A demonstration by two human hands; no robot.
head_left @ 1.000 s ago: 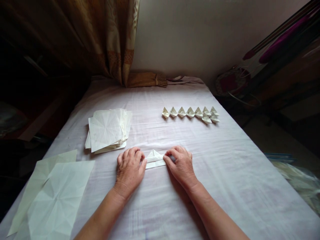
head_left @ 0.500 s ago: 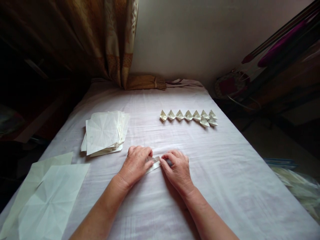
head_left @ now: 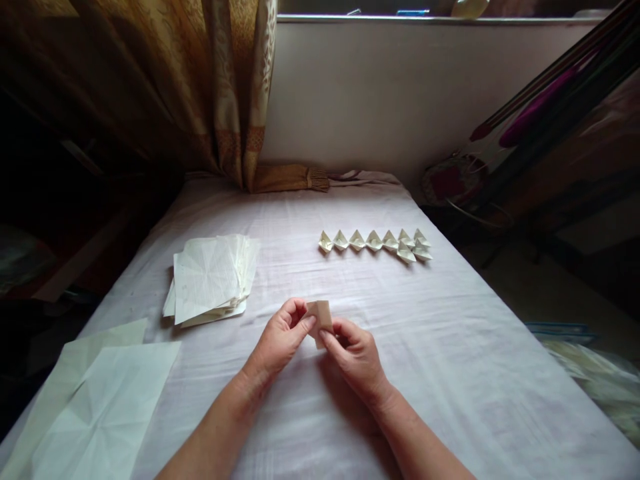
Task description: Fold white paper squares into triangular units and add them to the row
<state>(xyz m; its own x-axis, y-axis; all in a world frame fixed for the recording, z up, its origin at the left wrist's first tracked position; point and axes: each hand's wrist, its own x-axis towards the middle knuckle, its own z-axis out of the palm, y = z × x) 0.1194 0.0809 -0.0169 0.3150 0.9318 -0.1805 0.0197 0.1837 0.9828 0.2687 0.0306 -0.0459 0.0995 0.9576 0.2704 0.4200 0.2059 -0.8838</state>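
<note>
A small piece of folded paper is held up between my two hands, just over the cloth. My left hand pinches its left part, thumb on the near face. On the lower right side, my right hand grips it between thumb and curled fingers. Beyond my hands to the right, several small folded paper boats stand in a row, with a couple in front at the right end. A stack of creased paper sheets lies to the left of my hands.
Two larger creased sheets overlap at the near left. A pale cloth covers the surface. At the far side hang a gold curtain and a wall. A plastic bag sits beyond the right edge.
Both hands have lifted the folded paper off the cloth and turned it upright, so its face shows more. The camera has tilted up, bringing a ledge into view at the top.
</note>
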